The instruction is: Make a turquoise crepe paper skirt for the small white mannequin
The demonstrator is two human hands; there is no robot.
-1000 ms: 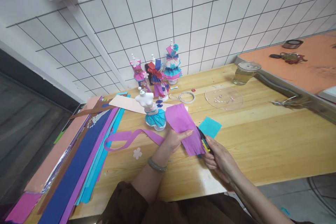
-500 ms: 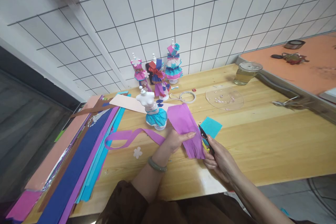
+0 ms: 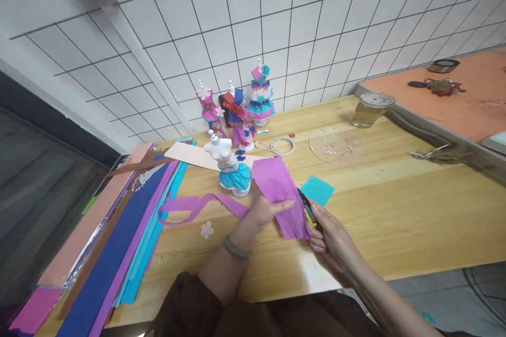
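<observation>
A sheet of purple crepe paper (image 3: 272,179) slants across the table in front of me. My left hand (image 3: 265,210) grips it by the lower left side, thumb laid over the top. Scissors (image 3: 307,208) with dark blades and a yellow part are in my right hand (image 3: 330,234), at the sheet's right edge. A narrow purple paper strip (image 3: 190,213) curls out to the left of my left hand. Just beyond that hand stands a small white mannequin (image 3: 223,155) in a turquoise paper skirt. A turquoise paper square (image 3: 317,190) lies beside the scissors.
Several long paper sheets (image 3: 114,226) are piled at the left. Dressed mannequins (image 3: 261,95) stand by the wall. A roll of tape (image 3: 282,146), a clear dish of small beads (image 3: 338,148), a cup of yellowish liquid (image 3: 372,110) and a white paper flower (image 3: 206,229) are on the table.
The scissor blades have closed somewhat and sit slightly further left against the purple sheet's edge. My left hand keeps its hold in the same place.
</observation>
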